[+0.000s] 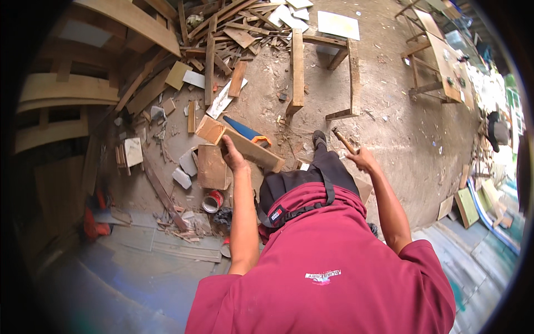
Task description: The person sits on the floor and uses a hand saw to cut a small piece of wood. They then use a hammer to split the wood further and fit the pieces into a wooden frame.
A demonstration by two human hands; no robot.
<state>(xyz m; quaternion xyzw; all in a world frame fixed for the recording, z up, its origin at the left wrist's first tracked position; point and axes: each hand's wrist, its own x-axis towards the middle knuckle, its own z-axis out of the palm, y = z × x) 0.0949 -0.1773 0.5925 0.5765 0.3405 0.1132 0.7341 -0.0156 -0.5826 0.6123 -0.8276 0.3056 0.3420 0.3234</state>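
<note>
My left hand (pixel 236 158) grips a pale wooden beam (pixel 256 153) near its squared end, with part of the fingers hidden against the wood. Just behind the beam lies a handsaw (pixel 243 130) with a dark blue blade and an orange-edged handle. Below the beam's end stands a wooden block (pixel 212 167), close to my left wrist. Off to the right, my right hand (pixel 364 160) is closed around a hammer-like tool (pixel 344 140) with a brown handle, held clear of the beam. Its small head points away from me.
A wooden stool frame (pixel 297 72) stands ahead, with a white board (pixel 338 25) beyond it. Scrap wood (pixel 239 36) is heaped at the far left. An open red can (pixel 213 201) sits by my left forearm. Workbenches (pixel 445 69) stand far right, near another person's dark cap (pixel 497 131).
</note>
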